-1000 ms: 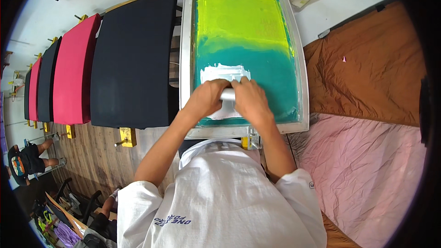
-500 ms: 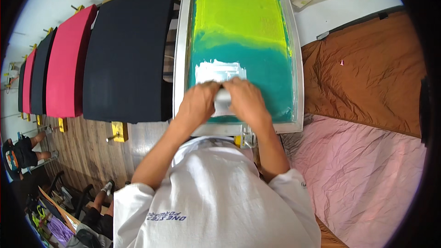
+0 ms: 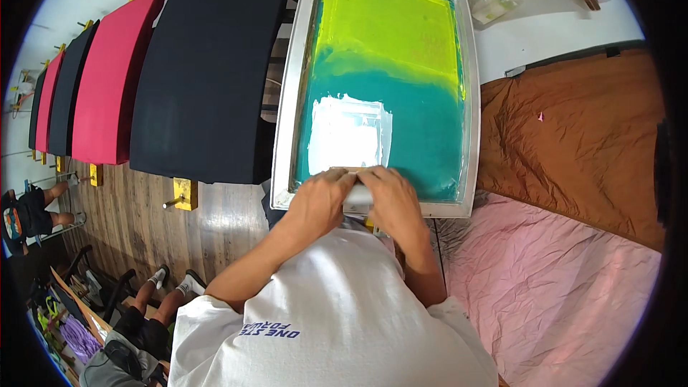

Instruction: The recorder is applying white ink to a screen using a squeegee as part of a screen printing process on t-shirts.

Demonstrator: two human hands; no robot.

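squeegee (image 3: 357, 199) mostly hidden under left hand (image 3: 321, 199) and right hand (image 3: 393, 204), blade not visible; near rail of screen frame (image 3: 287, 111) partly covered by both hands; seated person (image 3: 136, 322) at lower left cut off by rim; clear bottle (image 3: 494, 3) up top too small to tell contents

A screen-printing workshop: framed screen (image 3: 380, 86), row of platens (image 3: 201, 72).
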